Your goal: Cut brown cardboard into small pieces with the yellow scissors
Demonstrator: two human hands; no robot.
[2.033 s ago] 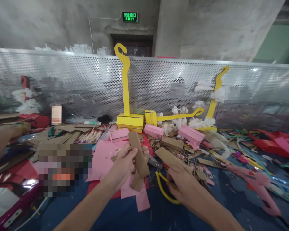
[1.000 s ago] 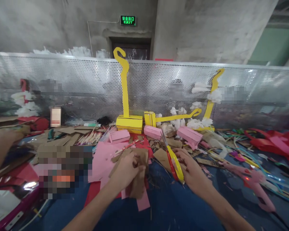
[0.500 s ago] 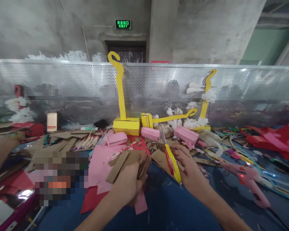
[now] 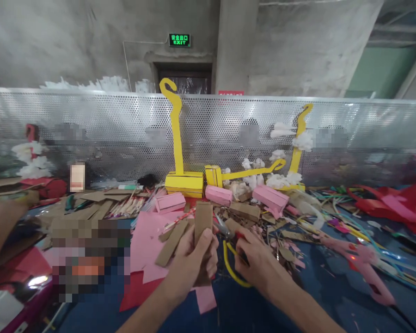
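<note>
A strip of brown cardboard (image 4: 203, 217) stands upright in my left hand (image 4: 197, 254), the thumb pressed across its front. My right hand (image 4: 258, 259) has its fingers in the handles of scissors (image 4: 231, 266) with yellow and red grips. The scissors' blades point up and left, close to the cardboard strip but apart from it as far as I can see. Under and beside my left hand lie more cardboard pieces (image 4: 171, 243) on pink paper (image 4: 143, 240), with red paper (image 4: 133, 291) below.
Behind my hands lie pink paper boxes (image 4: 219, 195) and a yellow box with a tall hooked neck (image 4: 176, 134). A pink glue gun (image 4: 364, 263) rests at the right. Cardboard scraps litter the middle. Another person's hand (image 4: 7, 212) is at the far left.
My left hand has raised and turned the cardboard upright. My right fingers have gone into the scissors' handles, and the blades have swung lower and toward the cardboard.
</note>
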